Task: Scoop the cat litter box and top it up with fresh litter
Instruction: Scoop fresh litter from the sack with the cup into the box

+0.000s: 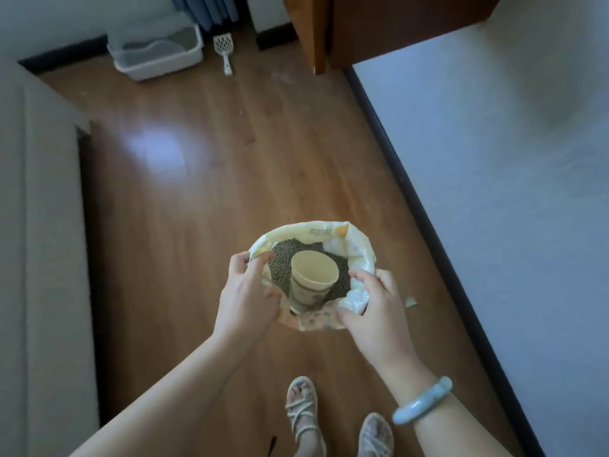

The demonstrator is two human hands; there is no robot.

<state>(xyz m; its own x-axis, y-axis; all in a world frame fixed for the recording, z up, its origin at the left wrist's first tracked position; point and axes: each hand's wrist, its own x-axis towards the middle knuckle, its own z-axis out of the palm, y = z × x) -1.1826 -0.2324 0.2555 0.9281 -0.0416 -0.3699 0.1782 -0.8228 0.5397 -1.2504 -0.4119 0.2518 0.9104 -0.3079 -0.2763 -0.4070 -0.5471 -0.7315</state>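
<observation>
An open cream litter bag (329,233) is held over the wooden floor in front of me. It is filled with dark grey-brown litter granules (280,262), and an empty paper cup (313,278) lies tilted on top of them. My left hand (247,291) grips the bag's left rim. My right hand (372,308) grips the right rim and near edge. A white litter box (158,57) stands far off against the back wall, with a white slotted scoop (225,52) lying on the floor to its right.
Wooden floor (230,159) stretches between me and the box. A white wall (494,159) with a dark baseboard runs along the right. A brown wooden door or cabinet (329,28) stands at the upper right. A pale wall edge (43,225) runs along the left. My sandalled feet (306,417) are below.
</observation>
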